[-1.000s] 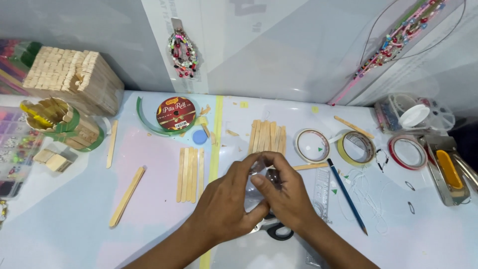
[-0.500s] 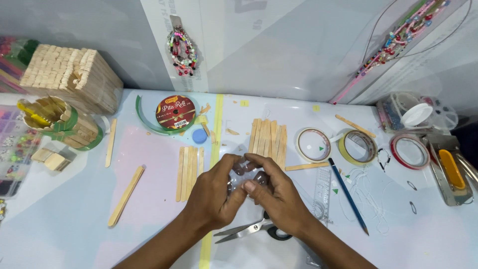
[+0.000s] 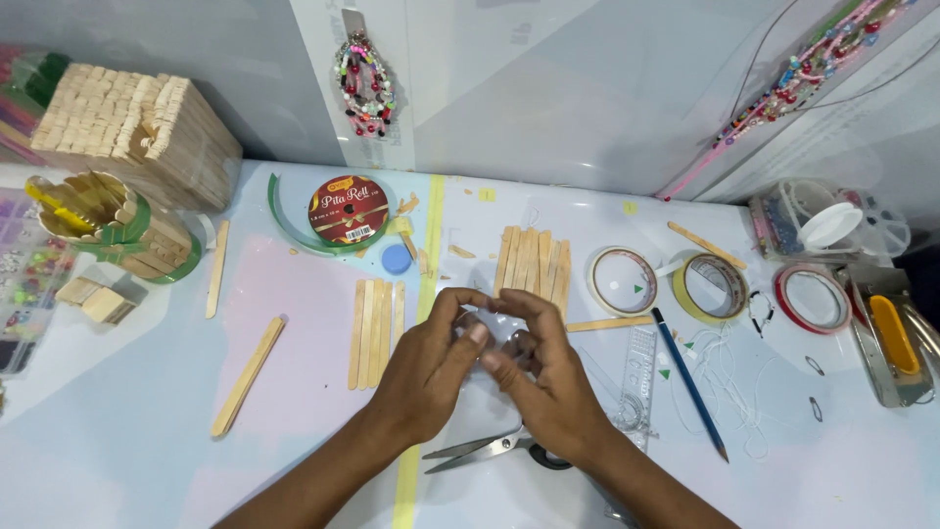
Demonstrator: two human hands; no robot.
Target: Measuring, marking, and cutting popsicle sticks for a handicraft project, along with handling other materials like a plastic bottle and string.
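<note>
Your left hand (image 3: pixel 426 377) and right hand (image 3: pixel 548 387) meet at the middle of the counter (image 3: pixel 117 460), palms down, wrists angled inward. Their fingers (image 3: pixel 460 338) are curled together, pinching a small clear piece of tape (image 3: pixel 497 333) between the fingertips, held just above the white surface. Scissors (image 3: pixel 490 449) lie just below your hands, partly under your right wrist. Rows of wooden craft sticks (image 3: pixel 374 318) rest just beside your left hand, and tape rolls (image 3: pixel 623 280) sit to the right.
</note>
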